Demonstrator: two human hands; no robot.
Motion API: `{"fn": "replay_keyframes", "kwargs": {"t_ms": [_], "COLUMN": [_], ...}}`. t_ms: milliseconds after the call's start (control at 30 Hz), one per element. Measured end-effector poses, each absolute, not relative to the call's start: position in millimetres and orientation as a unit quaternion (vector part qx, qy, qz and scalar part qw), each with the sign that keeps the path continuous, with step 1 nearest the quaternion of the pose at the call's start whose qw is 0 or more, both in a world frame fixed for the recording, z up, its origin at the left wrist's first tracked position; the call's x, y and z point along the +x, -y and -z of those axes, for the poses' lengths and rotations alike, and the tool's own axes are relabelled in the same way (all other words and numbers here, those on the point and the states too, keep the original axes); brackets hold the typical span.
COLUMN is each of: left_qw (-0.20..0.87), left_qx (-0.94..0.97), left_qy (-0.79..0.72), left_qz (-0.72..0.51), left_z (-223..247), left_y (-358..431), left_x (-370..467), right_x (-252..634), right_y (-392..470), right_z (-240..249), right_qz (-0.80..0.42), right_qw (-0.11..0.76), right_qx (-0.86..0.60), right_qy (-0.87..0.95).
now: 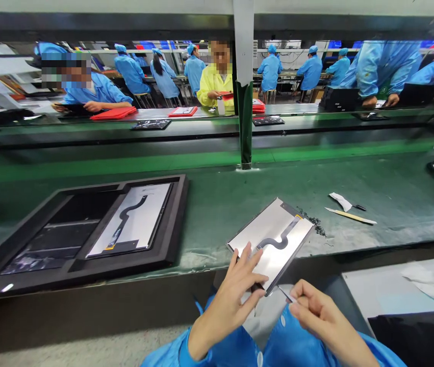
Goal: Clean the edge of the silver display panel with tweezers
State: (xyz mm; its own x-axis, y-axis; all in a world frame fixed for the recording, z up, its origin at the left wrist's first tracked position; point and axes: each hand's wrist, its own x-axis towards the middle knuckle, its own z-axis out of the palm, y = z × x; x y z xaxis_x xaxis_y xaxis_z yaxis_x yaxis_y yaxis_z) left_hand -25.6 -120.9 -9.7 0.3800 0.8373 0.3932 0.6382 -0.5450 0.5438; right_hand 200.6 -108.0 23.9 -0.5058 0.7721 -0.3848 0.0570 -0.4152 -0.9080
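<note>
A tablet display panel [255, 224], silvery back up with a dark curved flex cable [278, 242], lies tilted at the bench's front edge, one corner jutting past it. My left hand [235, 285] rests on the panel's near part, fingers spread, thumb by the near edge. In my closed right hand [314, 306] is a thin pointed metal tool [286, 294], its tip at the panel's near corner. The tool's grip end is hidden by my fingers. Small black scraps [314, 223] lie beside the panel's right end.
A black foam tray [180, 214] at left holds another display panel [146, 224]. A yellow-handled blade [350, 216] and a tissue-wrapped dark tool [342, 201] lie right. A metal post [244, 122] rises behind. Co-workers sit beyond. A white box [377, 280] stands low right.
</note>
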Motion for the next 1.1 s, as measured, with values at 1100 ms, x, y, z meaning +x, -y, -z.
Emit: {"fn": "replay_keyframes", "kwargs": {"t_ms": [1100], "left_qw": [0.015], "left_qx": [0.838], "left_qy": [-0.478], "left_qz": [-0.262], "left_z": [14], "left_y": [140], "left_x": [-15], "right_x": [171], "right_y": [136], "right_z": [47], "right_qz": [-0.806], "right_qw": [0.271], "right_qx": [-0.414], "right_qy": [0.323]}}
